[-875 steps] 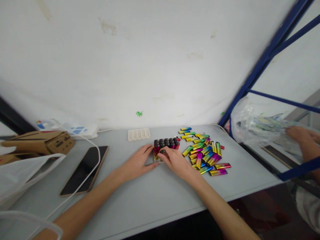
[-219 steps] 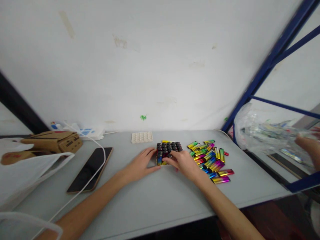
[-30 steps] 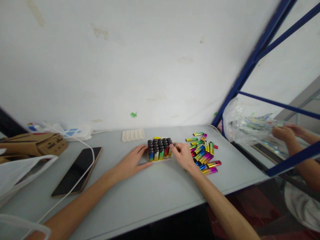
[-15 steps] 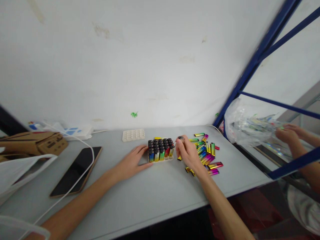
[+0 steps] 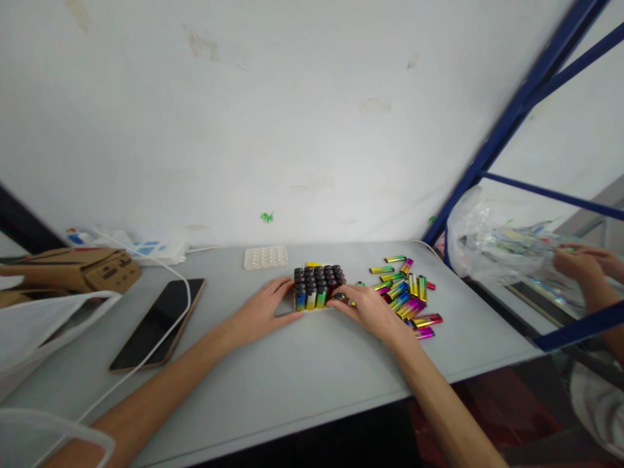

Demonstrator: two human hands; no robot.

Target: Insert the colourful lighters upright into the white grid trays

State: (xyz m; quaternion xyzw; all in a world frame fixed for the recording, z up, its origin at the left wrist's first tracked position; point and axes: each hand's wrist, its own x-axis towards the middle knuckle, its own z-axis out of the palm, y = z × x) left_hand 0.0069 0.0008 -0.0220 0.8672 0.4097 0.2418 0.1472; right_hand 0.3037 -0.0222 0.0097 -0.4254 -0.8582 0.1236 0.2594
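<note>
Black-topped lighters (image 5: 312, 296) with shiny coloured bodies stand upright in close rows in a small pale tray (image 5: 312, 309). My left hand (image 5: 267, 307) holds the tray's left end, thumb at the front corner and fingers along the side. At the front right of the rows, my right hand (image 5: 366, 308) is closed on one lighter (image 5: 340, 296); its dark top shows between thumb and fingers, and its body is mostly hidden. Several loose lighters (image 5: 409, 305), in gold, purple, green, blue and red, lie in a pile right of my right hand.
A white studded pad (image 5: 266, 257) lies near the wall. To the left are a phone (image 5: 158, 325), a white cable (image 5: 188, 300), a cardboard box (image 5: 92, 270) and a power strip (image 5: 160, 250). Beyond a blue rack (image 5: 502, 130), another person's hands (image 5: 582, 260) hold a clear plastic bag (image 5: 492, 240).
My right hand has moved left with the lighter, from beside the pile to the tray's front right. My left hand stays at the tray's left end. The view has shifted slightly.
</note>
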